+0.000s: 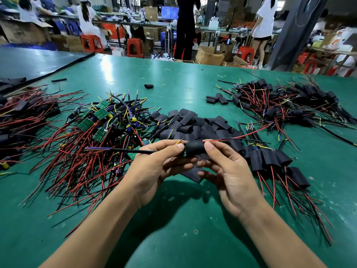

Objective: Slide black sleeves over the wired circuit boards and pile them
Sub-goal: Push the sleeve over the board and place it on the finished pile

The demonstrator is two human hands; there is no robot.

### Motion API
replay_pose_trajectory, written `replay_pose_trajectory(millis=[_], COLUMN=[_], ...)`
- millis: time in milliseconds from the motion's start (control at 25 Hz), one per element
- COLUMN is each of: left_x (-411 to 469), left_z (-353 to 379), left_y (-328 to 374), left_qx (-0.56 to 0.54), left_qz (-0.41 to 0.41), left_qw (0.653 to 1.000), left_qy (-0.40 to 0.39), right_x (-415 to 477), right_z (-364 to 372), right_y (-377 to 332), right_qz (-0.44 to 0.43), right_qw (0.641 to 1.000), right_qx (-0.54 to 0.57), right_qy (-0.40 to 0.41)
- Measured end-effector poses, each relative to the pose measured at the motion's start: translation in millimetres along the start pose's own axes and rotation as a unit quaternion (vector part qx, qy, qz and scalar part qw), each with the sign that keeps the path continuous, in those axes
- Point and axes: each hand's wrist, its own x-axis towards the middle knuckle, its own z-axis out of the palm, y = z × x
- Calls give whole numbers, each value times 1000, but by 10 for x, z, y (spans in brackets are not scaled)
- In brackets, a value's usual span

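Both hands hold one black sleeve above the green table. My left hand pinches its left end, where a sliver of the green circuit board shows. My right hand pinches the sleeve's right end, where red and black wires run out to the right. A black cable with purple strands sticks out to the left. Bare wired boards lie heaped on the left. Loose empty sleeves lie just behind my hands. Sleeved boards lie piled at my right.
A larger heap of sleeved boards lies at the far right, and another bundle at the left edge. A few stray sleeves and one more sleeve lie mid-table. People, red stools and cardboard boxes stand beyond the table's far edge.
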Motion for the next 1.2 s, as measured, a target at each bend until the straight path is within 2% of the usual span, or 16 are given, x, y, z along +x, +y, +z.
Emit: replay_pose_trajectory(millis=[200, 400, 600, 920, 1200], left_x=[0, -19, -40, -47, -16], left_z=[-32, -10, 7, 5, 0], left_y=[-34, -57, -55, -40, 16], left_qx=[25, 65, 97, 169, 134], left_qz=[-25, -8, -14, 37, 57], left_qw=[999, 997, 995, 985, 989], left_qy=[-18, -27, -8, -9, 20], right_x=[-6, 21, 8, -10, 6], right_z=[-23, -51, -37, 12, -4], right_y=[12, 27, 37, 38, -22], right_qz=[13, -30, -35, -86, -50], right_qw=[999, 997, 995, 988, 997], right_qx=[-28, -74, -92, -115, -65], right_qy=[-41, 18, 26, 59, 11])
